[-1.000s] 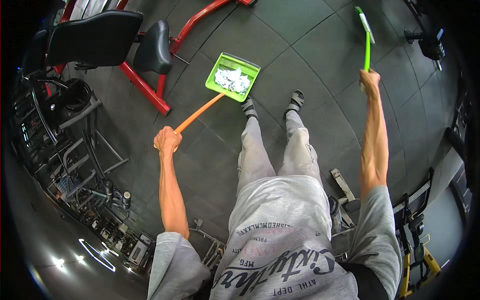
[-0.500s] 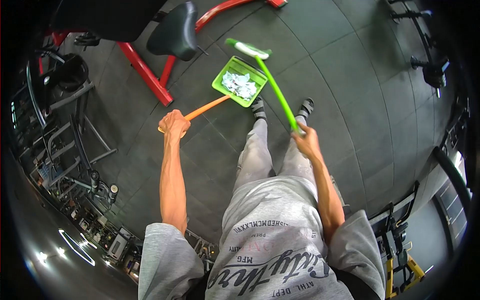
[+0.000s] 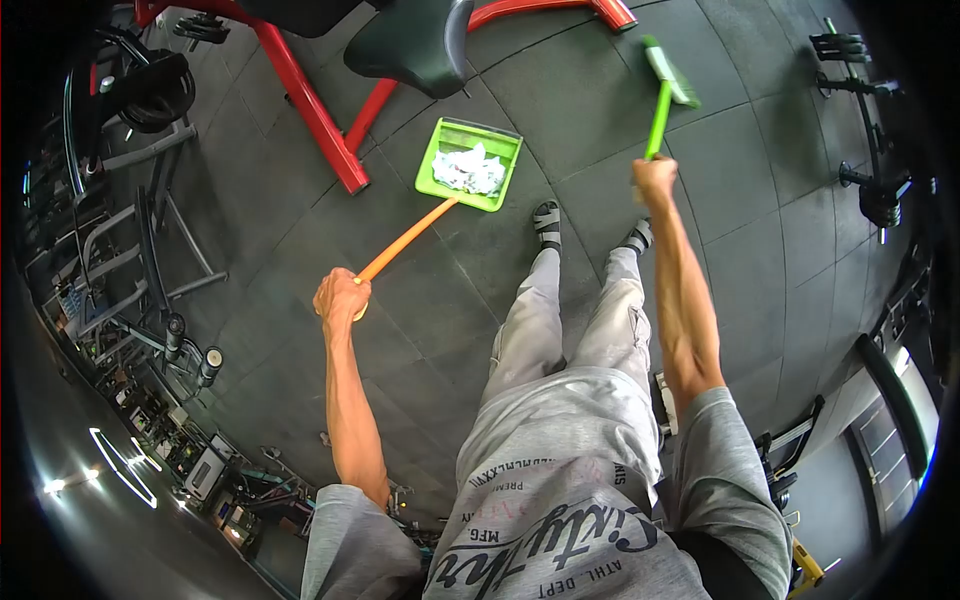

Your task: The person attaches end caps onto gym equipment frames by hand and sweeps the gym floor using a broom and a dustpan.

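Observation:
My left hand (image 3: 342, 295) is closed around the orange handle of a green dustpan (image 3: 428, 184). A heap of crumpled white paper (image 3: 468, 170) lies inside the pan, which is ahead of my feet. Out to the right, my right hand (image 3: 655, 178) grips the green stick of a broom (image 3: 660, 120). The broom's head, green with a pale band, is at the upper right, apart from the dustpan and slightly blurred. I cannot tell whether its bristles touch the floor.
A red-framed machine (image 3: 310, 110) with a black padded seat (image 3: 415, 50) stands just beyond the dustpan. Metal gym frames (image 3: 150, 250) line the left side. At the right is a rack with dumbbells (image 3: 880, 205). Dark rubber tiles (image 3: 740, 300) cover the floor.
My right hand has swung the broom away from the dustpan, forward and to the right. My left hand and the dustpan have shifted slightly in view; the paper is still in the pan.

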Motion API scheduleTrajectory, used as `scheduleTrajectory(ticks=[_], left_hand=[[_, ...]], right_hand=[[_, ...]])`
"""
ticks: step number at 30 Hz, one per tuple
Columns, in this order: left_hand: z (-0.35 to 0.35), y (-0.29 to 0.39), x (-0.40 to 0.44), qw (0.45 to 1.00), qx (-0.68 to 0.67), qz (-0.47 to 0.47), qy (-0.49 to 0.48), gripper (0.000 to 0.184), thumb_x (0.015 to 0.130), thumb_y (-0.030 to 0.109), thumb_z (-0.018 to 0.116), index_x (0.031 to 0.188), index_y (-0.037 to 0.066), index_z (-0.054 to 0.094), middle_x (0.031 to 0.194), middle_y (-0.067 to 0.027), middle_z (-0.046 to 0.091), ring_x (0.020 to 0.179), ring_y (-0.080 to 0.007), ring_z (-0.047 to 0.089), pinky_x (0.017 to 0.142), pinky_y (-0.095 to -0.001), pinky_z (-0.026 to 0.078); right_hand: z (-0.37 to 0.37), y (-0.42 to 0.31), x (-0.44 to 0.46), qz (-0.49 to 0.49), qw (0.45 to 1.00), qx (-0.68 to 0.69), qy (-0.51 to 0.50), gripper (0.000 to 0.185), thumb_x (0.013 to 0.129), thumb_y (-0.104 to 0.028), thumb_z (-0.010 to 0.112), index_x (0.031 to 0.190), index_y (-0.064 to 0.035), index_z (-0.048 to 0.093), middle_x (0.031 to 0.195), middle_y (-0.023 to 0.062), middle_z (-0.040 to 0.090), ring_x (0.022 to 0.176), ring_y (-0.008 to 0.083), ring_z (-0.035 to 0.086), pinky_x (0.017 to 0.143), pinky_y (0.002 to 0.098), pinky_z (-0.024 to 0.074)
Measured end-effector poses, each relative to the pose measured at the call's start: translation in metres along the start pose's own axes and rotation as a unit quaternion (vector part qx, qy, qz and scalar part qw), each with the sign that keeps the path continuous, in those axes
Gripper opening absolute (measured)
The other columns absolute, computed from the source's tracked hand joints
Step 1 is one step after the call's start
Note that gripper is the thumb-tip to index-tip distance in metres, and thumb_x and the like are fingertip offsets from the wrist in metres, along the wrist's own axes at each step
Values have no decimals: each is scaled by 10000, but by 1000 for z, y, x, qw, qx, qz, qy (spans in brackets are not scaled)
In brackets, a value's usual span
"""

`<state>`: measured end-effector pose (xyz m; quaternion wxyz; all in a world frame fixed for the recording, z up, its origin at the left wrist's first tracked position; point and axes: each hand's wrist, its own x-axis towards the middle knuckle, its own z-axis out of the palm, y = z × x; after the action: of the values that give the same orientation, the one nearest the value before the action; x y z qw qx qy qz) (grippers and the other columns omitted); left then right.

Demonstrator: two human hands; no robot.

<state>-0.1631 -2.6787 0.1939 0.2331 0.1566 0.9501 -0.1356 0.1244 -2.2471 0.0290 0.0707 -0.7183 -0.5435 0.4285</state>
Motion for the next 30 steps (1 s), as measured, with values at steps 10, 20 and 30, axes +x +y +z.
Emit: scheduleTrajectory(ticks=[10,20,30], left_hand=[[-20,-53,59,994,29,-78,-76,311,727,312,667,880,44,708,949,-179,679,911,-359,649,758,-432,507],[-25,-84,123,995,40,-58,-66,303,735,243,622,942,35,698,1008,-178,668,999,-333,633,802,-414,499],[-21,-87,158,999,10,-26,-45,208,665,205,631,760,30,691,691,-101,668,677,-224,654,649,-373,480]], right_hand=[[30,24,-129,-166,981,-92,-40,532,734,-75,570,1256,16,530,951,301,638,906,380,651,810,399,498],[165,53,-166,-194,939,-255,-127,390,793,-184,571,1141,-29,486,1045,238,574,991,429,570,861,495,467],[56,119,-271,-185,931,-249,-192,528,762,-97,580,1287,-93,528,1025,253,626,964,391,611,848,445,485]])
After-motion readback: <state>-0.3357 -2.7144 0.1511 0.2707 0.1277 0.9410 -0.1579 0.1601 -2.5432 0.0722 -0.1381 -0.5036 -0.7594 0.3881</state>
